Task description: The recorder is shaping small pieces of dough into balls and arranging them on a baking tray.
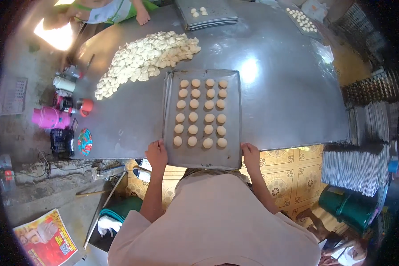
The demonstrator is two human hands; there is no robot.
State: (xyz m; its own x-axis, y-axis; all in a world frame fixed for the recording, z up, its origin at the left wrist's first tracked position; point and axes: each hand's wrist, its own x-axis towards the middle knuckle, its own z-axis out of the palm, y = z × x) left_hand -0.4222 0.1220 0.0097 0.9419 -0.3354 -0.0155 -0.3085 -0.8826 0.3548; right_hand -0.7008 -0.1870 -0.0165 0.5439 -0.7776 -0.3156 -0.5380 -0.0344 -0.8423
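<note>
Left hand (157, 154): was curled, holding the tray's (208, 160) left edge.
Right hand (251, 155): was curled, holding its right edge.
Tray: poked past the table's (292, 97) near edge.
Dough balls (193, 117): sat in rows on it.
Dough pile (144, 57): lay far left.

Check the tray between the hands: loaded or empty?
Loaded: rows of pale dough balls sit on the tray, with bare metal at its near end.

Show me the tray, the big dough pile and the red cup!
Tray (195, 158), head view: bare metal near its lower edge.
Dough pile (147, 56), head view: its middle.
Red cup (88, 105), head view: its body.
</note>
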